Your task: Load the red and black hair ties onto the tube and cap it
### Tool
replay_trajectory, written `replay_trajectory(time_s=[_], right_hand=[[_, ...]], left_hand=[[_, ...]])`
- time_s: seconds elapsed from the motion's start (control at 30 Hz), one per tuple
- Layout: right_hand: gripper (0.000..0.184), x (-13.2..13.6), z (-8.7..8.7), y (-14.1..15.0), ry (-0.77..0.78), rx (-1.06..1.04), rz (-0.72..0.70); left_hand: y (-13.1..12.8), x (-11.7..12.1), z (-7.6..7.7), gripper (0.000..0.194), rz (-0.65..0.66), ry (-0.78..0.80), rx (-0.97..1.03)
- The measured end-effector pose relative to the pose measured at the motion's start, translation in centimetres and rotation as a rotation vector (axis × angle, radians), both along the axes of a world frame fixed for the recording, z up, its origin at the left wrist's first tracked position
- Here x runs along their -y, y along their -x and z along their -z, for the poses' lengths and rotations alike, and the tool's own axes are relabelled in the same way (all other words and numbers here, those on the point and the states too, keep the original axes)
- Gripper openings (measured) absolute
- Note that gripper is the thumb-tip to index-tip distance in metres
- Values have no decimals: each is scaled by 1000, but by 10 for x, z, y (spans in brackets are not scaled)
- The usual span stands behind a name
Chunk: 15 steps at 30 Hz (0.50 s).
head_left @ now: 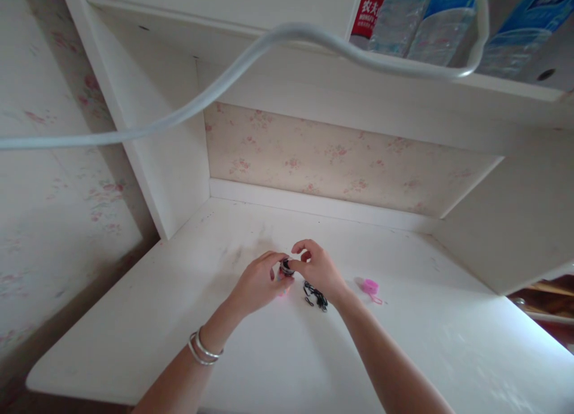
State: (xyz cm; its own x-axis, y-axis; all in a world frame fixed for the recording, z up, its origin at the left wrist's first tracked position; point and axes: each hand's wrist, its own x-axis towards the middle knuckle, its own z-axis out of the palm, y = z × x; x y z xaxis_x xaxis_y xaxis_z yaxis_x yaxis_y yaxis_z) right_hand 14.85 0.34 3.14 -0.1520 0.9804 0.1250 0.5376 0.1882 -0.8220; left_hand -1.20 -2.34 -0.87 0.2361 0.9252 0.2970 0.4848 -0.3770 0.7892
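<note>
Left hand [258, 281] gripping round dark thing [286, 270]; right hand [318, 270] seemingly working at its top, cannot tell if pinching. Next move probably needing steady hold.

The left hand [258, 280] and the right hand [317, 269] meet in the middle.
The left arm [183, 369] comes from the near left and the right arm [379, 351] from the near right, both bare and reaching far. The left hand points right, its thumb [284, 283] and fingers [271, 258] bent round in a grip. The right hand points left, its upper fingers [305, 244] curled, one lower digit [296, 265] poking out toward the left hand.
</note>
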Motion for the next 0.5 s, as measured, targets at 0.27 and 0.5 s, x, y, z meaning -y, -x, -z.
replay_trajectory(time_s=[0.27,0.5], right_hand=[[34,-12,21,7,213,-178,14],[32,-4,14,5,257,-310,-6]], left_hand=[[-2,0,1,38,2,8,18],[-2,0,1,35,15,-19,27]])
